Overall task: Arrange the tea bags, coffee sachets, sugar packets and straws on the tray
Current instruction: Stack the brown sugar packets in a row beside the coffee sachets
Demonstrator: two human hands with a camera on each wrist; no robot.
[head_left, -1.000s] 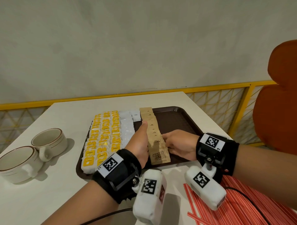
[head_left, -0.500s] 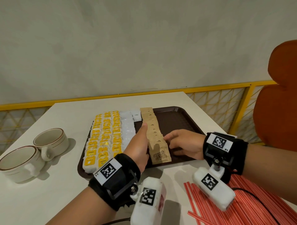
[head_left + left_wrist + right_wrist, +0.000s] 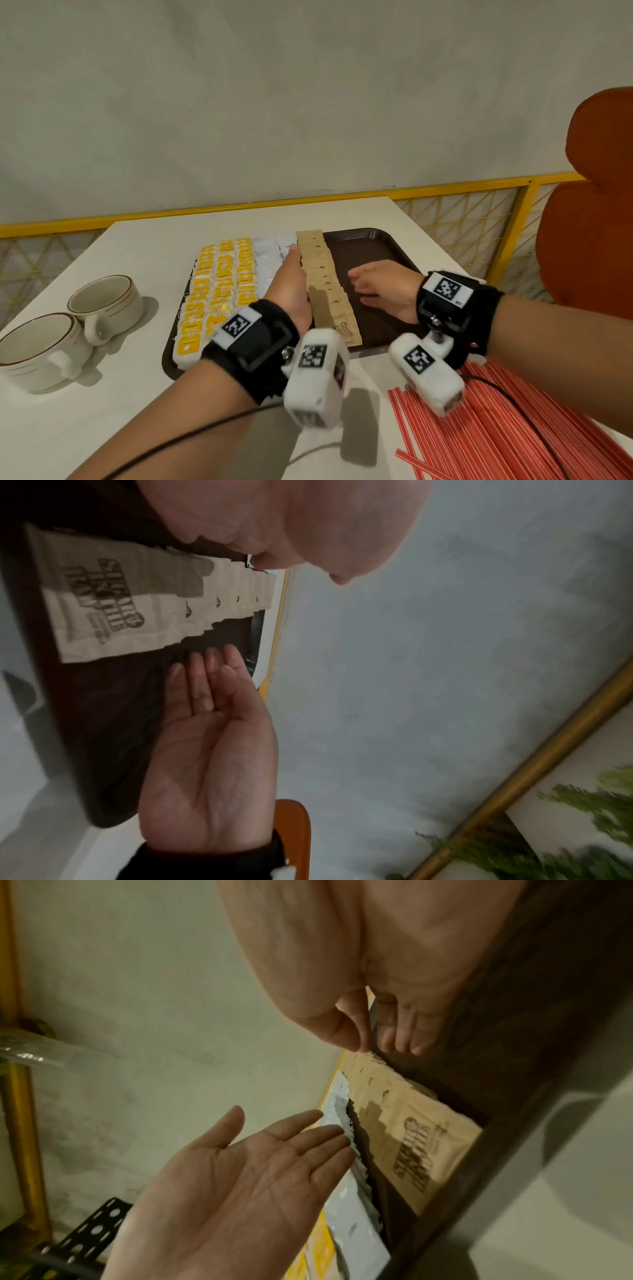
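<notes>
Two flat, straight-fingered hands, left hand [image 3: 291, 287] and right hand [image 3: 383, 291], flank the brown sugar packets [image 3: 325, 284] row between them on the tray [image 3: 376, 240], gripping nothing; we judge these packets light, limp, easily scattered, best nudged at their side edges.
</notes>
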